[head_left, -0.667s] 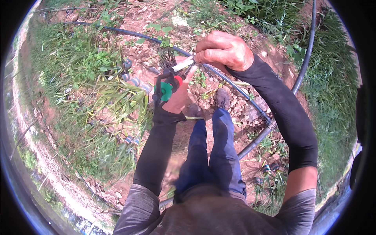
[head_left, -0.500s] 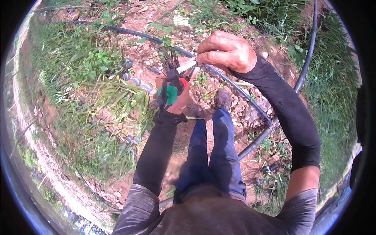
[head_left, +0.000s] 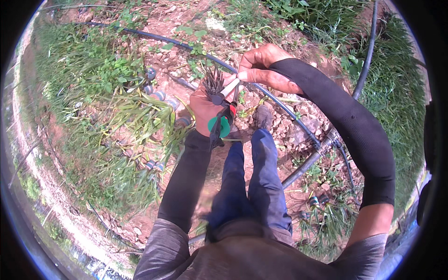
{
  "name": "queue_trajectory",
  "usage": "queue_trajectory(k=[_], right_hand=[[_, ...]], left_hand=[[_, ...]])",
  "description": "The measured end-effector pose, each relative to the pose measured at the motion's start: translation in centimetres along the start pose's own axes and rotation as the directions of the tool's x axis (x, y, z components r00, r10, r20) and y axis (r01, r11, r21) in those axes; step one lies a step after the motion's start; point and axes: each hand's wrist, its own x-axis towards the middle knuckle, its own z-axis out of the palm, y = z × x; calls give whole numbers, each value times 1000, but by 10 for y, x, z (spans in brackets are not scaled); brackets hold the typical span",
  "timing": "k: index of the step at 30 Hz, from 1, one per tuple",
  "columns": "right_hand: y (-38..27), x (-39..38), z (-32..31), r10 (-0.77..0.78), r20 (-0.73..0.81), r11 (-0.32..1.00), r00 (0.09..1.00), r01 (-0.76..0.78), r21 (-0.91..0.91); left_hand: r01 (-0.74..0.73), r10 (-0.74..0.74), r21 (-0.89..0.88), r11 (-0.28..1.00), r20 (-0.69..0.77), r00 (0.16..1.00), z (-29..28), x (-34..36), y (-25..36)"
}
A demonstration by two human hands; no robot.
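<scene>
My left hand (head_left: 201,112) is closed round a black plastic device (head_left: 219,126) with a green disc and a red part, which resembles a sprinkler head. From the top of that fist a bundle of thin black stems (head_left: 213,81) sticks out. A short white tube (head_left: 230,87) slants up from the device toward my right hand (head_left: 263,70). Thumb and forefinger of that hand pinch at the tube's upper end; whether they also hold some small piece is hidden. Black sleeves cover both forearms.
A thin black hose (head_left: 182,44) crosses the stony soil beyond my hands and meets a thicker pipe (head_left: 305,169) on the right. Leafy plants and grass (head_left: 135,112) grow at left. Several blue-grey round pieces (head_left: 157,95) lie among them. My boot (head_left: 263,116) stands between.
The device in my left hand has shifted right and turned, bringing the black stems more upright. My right hand has lowered slightly and tilted, still at the white tube's end.
</scene>
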Motion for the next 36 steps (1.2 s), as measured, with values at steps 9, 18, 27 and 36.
queue_trajectory(k=[9, 18, 27, 36], right_hand=[[4, -8, 5, -226, -271, 966, 936, 251, 63], [20, 11, 4, -725, -179, 666, 665, 613, -425], [18, 5, -5, -793, -51, 539, 607, 661, -521], [12, 14, -14, -774, 78, 511, 628, 693, -509]], left_hand=[[49, -38, -211, 976, 58, 998, -3, 1, 11], [-123, 122, 21, 992, 68, 990, -12, 11, 2], [53, -43, -436, 899, 32, 999, -3, 6, 9], [-41, 59, -269, 962, 58, 997, -11, 7, 5]])
